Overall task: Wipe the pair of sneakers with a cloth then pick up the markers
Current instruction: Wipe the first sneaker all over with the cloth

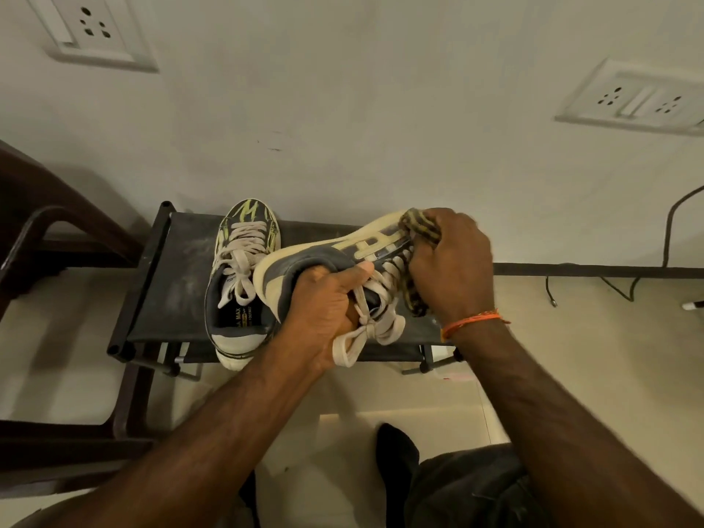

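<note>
Printed inside the sneaker on the rack (244, 295), on its insole, the letters "A MAX" can be read above a yellow label whose smaller words are too blurred to make out; a yellow-green scrawl is seen on its toe. Two sneakers are counted. One stands upright on the dark top shelf of the low shoe rack (167, 268), toe toward the wall and heel hanging slightly past the front edge. The other, the held sneaker (327, 253), is lifted above the shelf and turned on its side, large cream lettering on its dark side panel being partly hidden. It is gripped by the left hand (324, 302), whose fingers are curled into the collar with the thumb over the rim, the tied laces hanging across the wrist. One cloth (421, 226), patterned yellow and dark, is clutched in the curled fingers of the right hand (449, 268) and pressed against the toe end of the held sneaker. An orange thread (472, 322) is worn on the right wrist. Two socket plates are seen on the wall, and one black cable (666, 238) runs down at the right. The shelf's left part is bare, while a dark chair (57, 238) stands close beside the rack's left edge. A white tip, possibly a marker, is glimpsed on the floor at the far right edge.
</note>
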